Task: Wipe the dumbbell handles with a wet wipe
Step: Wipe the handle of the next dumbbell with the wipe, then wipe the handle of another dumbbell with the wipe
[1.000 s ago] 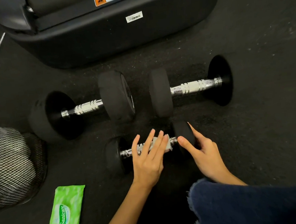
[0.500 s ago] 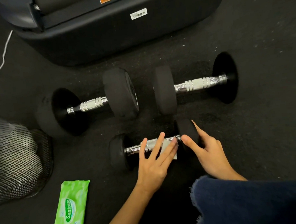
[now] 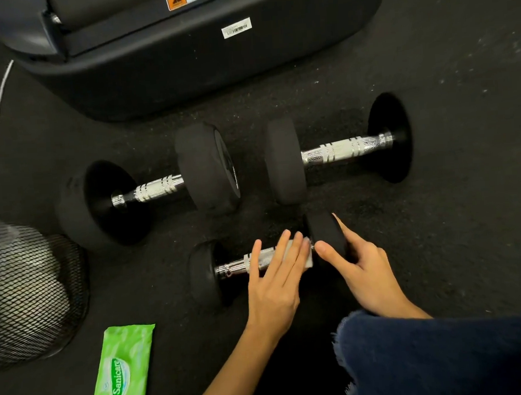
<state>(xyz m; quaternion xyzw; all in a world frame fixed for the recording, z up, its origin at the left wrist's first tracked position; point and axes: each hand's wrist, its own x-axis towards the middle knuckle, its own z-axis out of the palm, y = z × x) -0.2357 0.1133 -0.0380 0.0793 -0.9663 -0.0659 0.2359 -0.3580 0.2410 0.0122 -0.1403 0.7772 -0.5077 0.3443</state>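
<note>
Two larger dumbbells (image 3: pixel 149 189) (image 3: pixel 341 149) beyond small dumbbell (image 3: pixel 227 268).

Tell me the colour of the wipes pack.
Green with a white-lettered logo; the wipes pack shows in the head view, lower left.

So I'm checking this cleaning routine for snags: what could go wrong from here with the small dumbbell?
1. The left hand presses the white wet wipe with flat fingers only on top of the small black dumbbell's chrome handle, so the underside may stay unwiped.
2. The right hand merely steadies the round end weight; the dumbbell might roll on the black rubber floor.
</note>
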